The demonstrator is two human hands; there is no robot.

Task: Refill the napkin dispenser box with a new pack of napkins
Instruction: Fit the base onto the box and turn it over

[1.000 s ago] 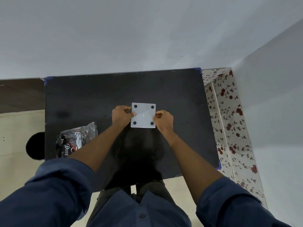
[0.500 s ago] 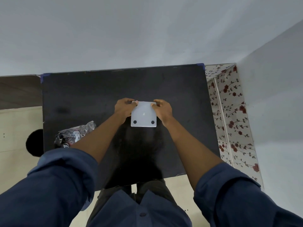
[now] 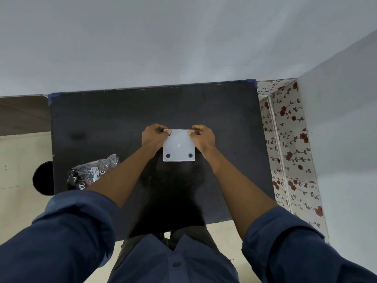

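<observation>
A white square napkin dispenser box (image 3: 179, 145) lies bottom-up in the middle of the black table (image 3: 102, 123), with two black round feet showing near its front edge. My left hand (image 3: 153, 136) grips its far left corner, thumb on top. My right hand (image 3: 203, 137) grips its far right corner the same way. The two far feet are hidden under my thumbs. A dark shiny napkin pack (image 3: 91, 173) lies at the table's front left, partly behind my left forearm.
The table stands against a grey wall. A floral-patterned surface (image 3: 289, 152) runs along its right side. A black round object (image 3: 43, 178) sits on the beige floor left of the table.
Both hands slid from the box's side edges up to its far corners, covering the two far feet. The box has stayed at the table's middle while the camera shifted.
</observation>
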